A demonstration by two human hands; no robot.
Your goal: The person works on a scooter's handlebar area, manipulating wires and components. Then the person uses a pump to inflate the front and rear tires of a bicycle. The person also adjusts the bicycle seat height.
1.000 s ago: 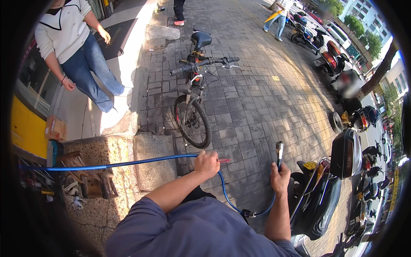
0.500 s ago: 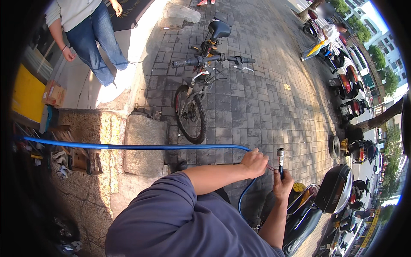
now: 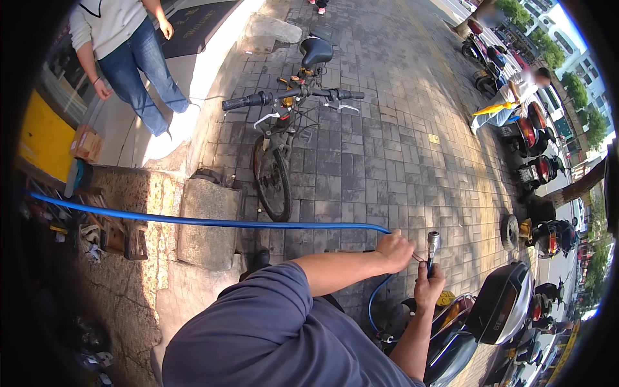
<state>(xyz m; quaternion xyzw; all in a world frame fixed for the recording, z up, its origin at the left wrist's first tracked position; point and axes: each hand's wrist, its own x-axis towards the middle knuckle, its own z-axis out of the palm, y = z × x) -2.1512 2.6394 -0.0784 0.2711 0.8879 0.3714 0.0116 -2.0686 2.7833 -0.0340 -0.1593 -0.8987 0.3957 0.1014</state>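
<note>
A blue hose (image 3: 258, 225) comes in from the left and reaches my left hand (image 3: 394, 250), whose fingers are closed at its bend. More blue hose (image 3: 372, 302) curves below that hand towards a metal fitting (image 3: 387, 337) beside the scooter. My right hand (image 3: 428, 285) grips the dark stem of a silver hose coupling (image 3: 433, 241), its metal end pointing up. Between my hands shows a thin reddish strand (image 3: 418, 257), too small to name. How the hose runs inside my left fist is hidden.
A bicycle (image 3: 274, 174) stands ahead on grey paving. A scooter with a black top box (image 3: 500, 303) is close on the right; beyond are a loose tyre (image 3: 510, 231) and parked scooters. One person (image 3: 138, 64) stands on the left step, another (image 3: 506, 103) far right.
Both hands, with hose and coupling, sit slightly further right and lower in the picture. The bicycle appears further left, and the far-right person has shifted right and down. Both grips stay the same.
</note>
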